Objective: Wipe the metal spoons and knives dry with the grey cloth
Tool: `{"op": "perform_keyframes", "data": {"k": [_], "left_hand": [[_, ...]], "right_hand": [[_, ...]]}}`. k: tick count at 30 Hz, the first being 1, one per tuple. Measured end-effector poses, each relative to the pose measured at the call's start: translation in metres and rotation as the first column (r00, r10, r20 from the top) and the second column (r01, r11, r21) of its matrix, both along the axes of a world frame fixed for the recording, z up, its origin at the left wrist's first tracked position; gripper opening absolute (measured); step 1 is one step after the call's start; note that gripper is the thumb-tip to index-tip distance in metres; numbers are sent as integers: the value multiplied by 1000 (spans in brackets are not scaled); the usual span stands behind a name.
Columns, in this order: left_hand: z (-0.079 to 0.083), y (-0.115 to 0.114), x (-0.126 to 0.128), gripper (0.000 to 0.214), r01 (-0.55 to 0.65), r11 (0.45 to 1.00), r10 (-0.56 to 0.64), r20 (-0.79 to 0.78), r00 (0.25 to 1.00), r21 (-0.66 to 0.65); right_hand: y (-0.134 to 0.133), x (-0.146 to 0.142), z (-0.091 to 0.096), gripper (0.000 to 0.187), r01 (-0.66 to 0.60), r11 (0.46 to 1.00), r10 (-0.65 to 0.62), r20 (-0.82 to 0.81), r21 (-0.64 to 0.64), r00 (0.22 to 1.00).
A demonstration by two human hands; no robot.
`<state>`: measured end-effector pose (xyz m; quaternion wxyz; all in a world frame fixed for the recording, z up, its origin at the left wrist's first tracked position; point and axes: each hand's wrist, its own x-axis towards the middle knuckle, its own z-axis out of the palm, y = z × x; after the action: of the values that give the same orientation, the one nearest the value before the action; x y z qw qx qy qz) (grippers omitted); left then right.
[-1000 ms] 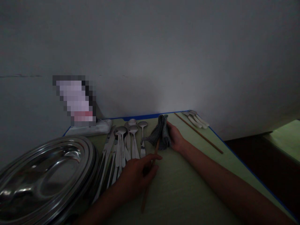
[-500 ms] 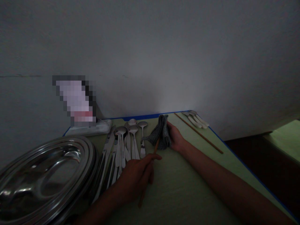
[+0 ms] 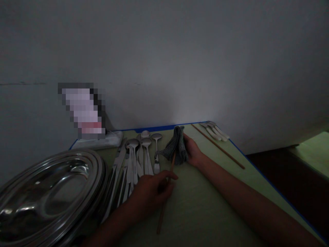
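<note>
A thin brown wooden chopstick (image 3: 173, 163) slants away from me over the middle of the table, its far end covered by a dark checked cloth (image 3: 175, 147). My right hand (image 3: 192, 151) is closed on the cloth from the right; the fingers behind it are partly hidden. Lower down, my left hand (image 3: 156, 190) pinches the chopstick's shaft between thumb and fingers, and the near end sticks out below. To the left of the cloth lie several metal spoons (image 3: 146, 141) and table knives (image 3: 117, 164). A second chopstick (image 3: 218, 146) rests right of my right hand.
Stacked oval metal trays (image 3: 99, 161) fill the front left. Behind them a blurred-out upright device stands by a white block (image 3: 113, 140). Forks with white handles (image 3: 215, 133) lie at the back right corner. A wall (image 3: 164, 68) borders the table's (image 3: 205, 206) far edge.
The chopstick's near end has come slightly toward me and to the right. My left fingers have loosened and shifted a little; my right hand and the cloth stay almost in place.
</note>
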<state>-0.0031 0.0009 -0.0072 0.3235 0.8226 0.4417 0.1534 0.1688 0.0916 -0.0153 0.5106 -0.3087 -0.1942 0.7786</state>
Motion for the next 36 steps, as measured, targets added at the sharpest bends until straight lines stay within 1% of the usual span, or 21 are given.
{"op": "perform_keyframes", "data": {"k": [6,8,13,18,23,27,30,33,36], "left_hand": [[2,0,1,24,1,999,-2,-15,1000,-44],[2,0,1,23,6,999,-7,-19,1000,-34],[1,-2,-1,24,12,1000,-12,9,1000,-2],[3,-3,-3,27,46,999,-46,51,998,-9],[1,-2,-3,29,63,998,-61,71,996,-14],[0,-1,-4,30,41,999,-41,40,998,0],[2,-2,-4,32,16,1000,-17,26,1000,4],[5,-2,-3,30,30,999,-29,62,998,-25],[5,-2,-2,27,47,997,-43,75,996,-60]], "right_hand": [[1,1,-3,28,6,1000,-6,-1,14,1000],[1,1,-2,28,-2,1000,3,-12,21,1000],[0,0,-1,27,25,999,-26,6,23,1000],[0,0,-1,29,-20,1000,20,-4,19,1000],[0,0,-1,27,14,1000,-14,11,14,1000],[0,0,0,27,29,999,-30,17,24,999],[0,0,0,28,16,1000,-16,23,9,1000],[0,0,0,31,16,1000,-16,34,-15,999],[1,1,-2,32,36,999,-35,53,-6,998]]}}
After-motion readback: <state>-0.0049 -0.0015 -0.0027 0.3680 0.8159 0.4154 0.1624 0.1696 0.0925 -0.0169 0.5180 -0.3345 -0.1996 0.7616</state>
